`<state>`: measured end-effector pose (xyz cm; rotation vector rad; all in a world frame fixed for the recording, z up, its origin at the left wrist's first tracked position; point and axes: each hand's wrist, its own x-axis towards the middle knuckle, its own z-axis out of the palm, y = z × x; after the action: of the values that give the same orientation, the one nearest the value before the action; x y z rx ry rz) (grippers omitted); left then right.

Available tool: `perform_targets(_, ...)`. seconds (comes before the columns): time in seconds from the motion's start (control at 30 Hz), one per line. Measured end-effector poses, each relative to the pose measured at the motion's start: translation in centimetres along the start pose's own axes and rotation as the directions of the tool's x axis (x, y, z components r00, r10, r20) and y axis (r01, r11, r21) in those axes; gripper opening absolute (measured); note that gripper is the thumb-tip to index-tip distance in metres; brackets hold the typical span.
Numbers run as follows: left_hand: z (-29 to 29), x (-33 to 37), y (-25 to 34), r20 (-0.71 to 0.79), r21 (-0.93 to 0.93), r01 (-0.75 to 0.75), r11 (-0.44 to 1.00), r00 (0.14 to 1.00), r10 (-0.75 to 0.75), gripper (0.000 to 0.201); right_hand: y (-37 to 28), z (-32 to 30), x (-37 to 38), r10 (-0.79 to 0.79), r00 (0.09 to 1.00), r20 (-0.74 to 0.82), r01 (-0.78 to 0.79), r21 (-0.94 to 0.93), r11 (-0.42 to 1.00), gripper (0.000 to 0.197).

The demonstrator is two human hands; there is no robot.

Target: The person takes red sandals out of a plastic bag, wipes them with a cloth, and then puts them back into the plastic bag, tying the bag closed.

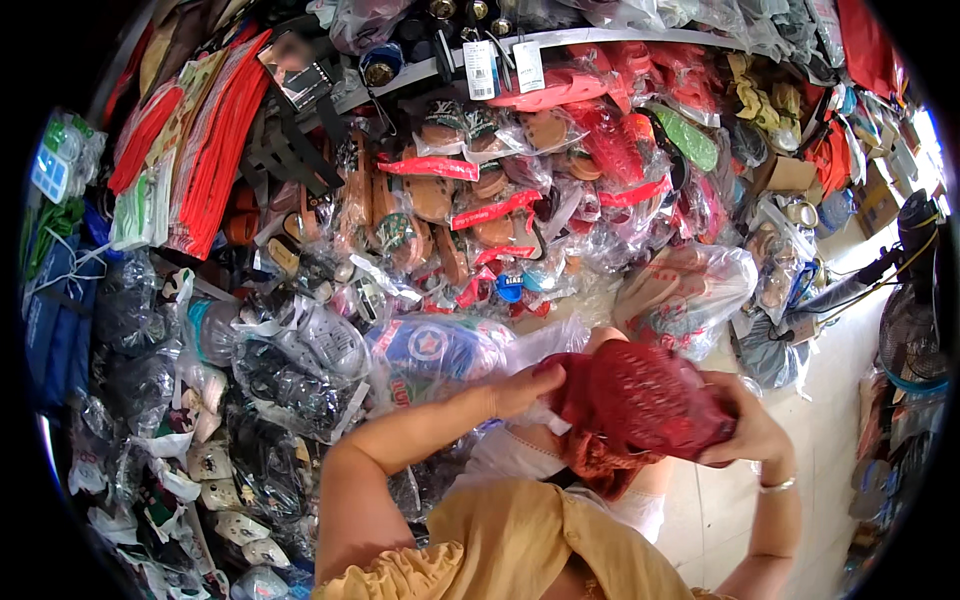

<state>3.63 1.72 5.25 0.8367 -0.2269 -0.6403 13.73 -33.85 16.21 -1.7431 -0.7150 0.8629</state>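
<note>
A dark red clog (655, 395) with small holes over its top is held up in front of my lap. My right hand (752, 425) is closed round its right end. On the other side, my left hand (525, 392) grips a dark red part (572, 385) at the left; I cannot tell whether this is a second clog. Below the clog hangs a fuzzy rust-red piece (605, 462), which looks like a lining. Several of my fingers are hidden behind the red footwear. Clear plastic (560, 340) shows just beyond my left hand.
Bagged sandals (430, 200) pile up ahead, beneath a shelf edge (560, 38). Bagged grey clogs (325, 345) and a blue bagged package (435, 345) lie to the left. A clear bag of footwear (690, 285) sits ahead right. At far right stands a fan (910, 340) on tiled floor (810, 460).
</note>
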Motion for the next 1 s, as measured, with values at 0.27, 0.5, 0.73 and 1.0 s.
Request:
perform_targets(0.27,-2.7,-2.9,-6.5,-0.626,0.046,-0.011,0.999,0.779,0.037,0.048,1.9,4.1,5.5,-0.172,0.982,0.083,0.182,-0.678,0.712,0.101)
perform_targets(0.5,-1.5,-2.4,-6.7,-0.681,0.039,-0.08,0.996,0.727,0.085,0.05,2.6,9.1,10.0,-0.299,0.932,-0.205,0.006,-0.815,0.58,0.112)
perform_targets(0.73,-1.3,-3.1,-4.7,-0.785,0.09,-0.153,0.984,0.598,0.165,0.048,3.8,2.0,6.3,-0.282,0.677,-0.68,0.405,0.024,0.914,0.066)
perform_targets(1.0,-0.6,-2.0,-0.7,-0.696,0.121,-0.464,0.878,0.591,0.408,0.059,3.3,0.1,5.5,0.212,0.217,-0.953,0.828,0.295,0.477,0.045)
